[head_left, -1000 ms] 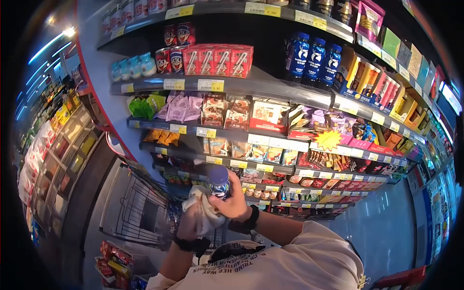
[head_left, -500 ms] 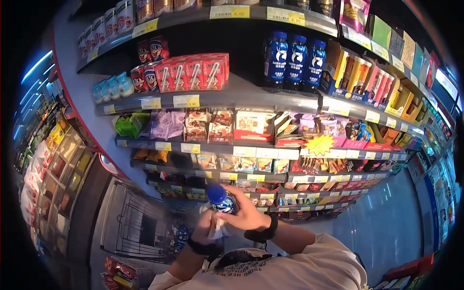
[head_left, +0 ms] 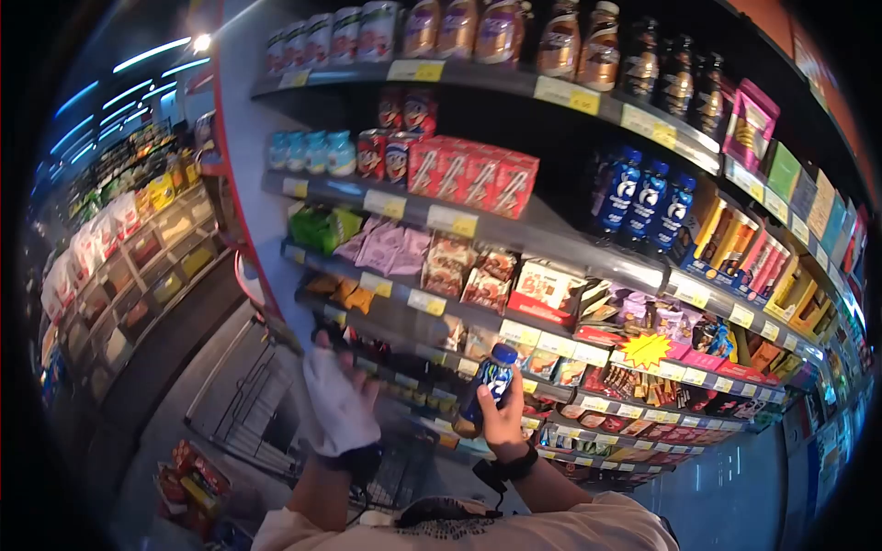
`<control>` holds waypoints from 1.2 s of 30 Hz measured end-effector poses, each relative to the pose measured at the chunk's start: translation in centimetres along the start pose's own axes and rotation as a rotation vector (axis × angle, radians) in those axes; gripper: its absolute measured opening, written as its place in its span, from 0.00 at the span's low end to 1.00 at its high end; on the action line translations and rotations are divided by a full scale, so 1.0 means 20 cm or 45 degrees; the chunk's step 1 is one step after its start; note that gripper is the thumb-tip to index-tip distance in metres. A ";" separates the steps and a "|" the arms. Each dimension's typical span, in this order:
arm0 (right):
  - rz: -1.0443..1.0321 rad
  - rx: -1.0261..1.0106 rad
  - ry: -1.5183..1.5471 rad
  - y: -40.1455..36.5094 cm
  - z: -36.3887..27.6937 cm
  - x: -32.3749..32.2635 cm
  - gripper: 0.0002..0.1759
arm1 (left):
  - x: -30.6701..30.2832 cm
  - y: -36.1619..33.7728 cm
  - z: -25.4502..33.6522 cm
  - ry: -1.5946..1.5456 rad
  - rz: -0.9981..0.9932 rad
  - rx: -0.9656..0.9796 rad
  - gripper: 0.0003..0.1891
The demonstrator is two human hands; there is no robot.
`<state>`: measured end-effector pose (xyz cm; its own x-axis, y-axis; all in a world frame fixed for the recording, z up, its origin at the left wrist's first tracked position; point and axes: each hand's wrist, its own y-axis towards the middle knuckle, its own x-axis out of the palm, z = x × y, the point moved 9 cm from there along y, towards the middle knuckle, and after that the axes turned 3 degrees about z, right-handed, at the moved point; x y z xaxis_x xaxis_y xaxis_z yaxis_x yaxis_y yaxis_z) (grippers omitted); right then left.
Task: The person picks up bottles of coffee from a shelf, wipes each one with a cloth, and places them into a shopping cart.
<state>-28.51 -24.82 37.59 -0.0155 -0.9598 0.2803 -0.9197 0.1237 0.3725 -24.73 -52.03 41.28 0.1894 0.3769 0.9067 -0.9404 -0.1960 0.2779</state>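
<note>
Head view: one blue bottle (head_left: 494, 381), lower centre of frame, tilted, cap upward, held in right hand (head_left: 503, 421), grip wrapped round its lower half. One white cloth (head_left: 333, 413) over left hand (head_left: 366, 390), both blurred, grip impossible to tell. Three matching bottles (head_left: 648, 197) on shelf (head_left: 547, 228), upper right.

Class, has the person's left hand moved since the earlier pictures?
Yes: the left hand, holding the cloth, left the bottle and rose leftward along the shelves.

Cream short-sleeved T-shirt (head_left: 588, 525) at 6 o'clock, dark printed lettering (head_left: 441, 531) on chest, black right wristband (head_left: 503, 466) below right hand (head_left: 503, 418), black left wristband (head_left: 354, 456) below blurred left hand (head_left: 342, 404)
</note>
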 end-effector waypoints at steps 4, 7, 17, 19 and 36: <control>-0.043 0.029 0.022 -0.03 0.06 0.08 0.37 | -0.47 -0.10 -0.17 0.050 0.061 -0.254 0.30; -0.069 0.056 0.009 -0.04 0.08 0.10 0.37 | -0.83 -0.17 -0.17 1.384 0.270 -0.023 0.30; 0.081 0.116 0.047 -0.04 0.12 0.06 0.23 | -0.68 -0.16 0.20 0.244 0.352 -0.034 0.32; 0.039 0.128 0.000 -0.07 0.11 0.07 0.22 | -0.91 -0.27 0.23 0.236 0.449 -0.057 0.31; -0.625 0.184 0.070 -0.25 0.06 0.66 0.34 | 0.03 -0.32 -0.11 1.645 -0.238 0.623 0.32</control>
<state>-24.50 -38.33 38.36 0.4487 -0.8809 0.1507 -0.8583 -0.3778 0.3472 -19.21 -48.53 39.37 -0.3439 0.9389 -0.0124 -0.6864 -0.2424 0.6856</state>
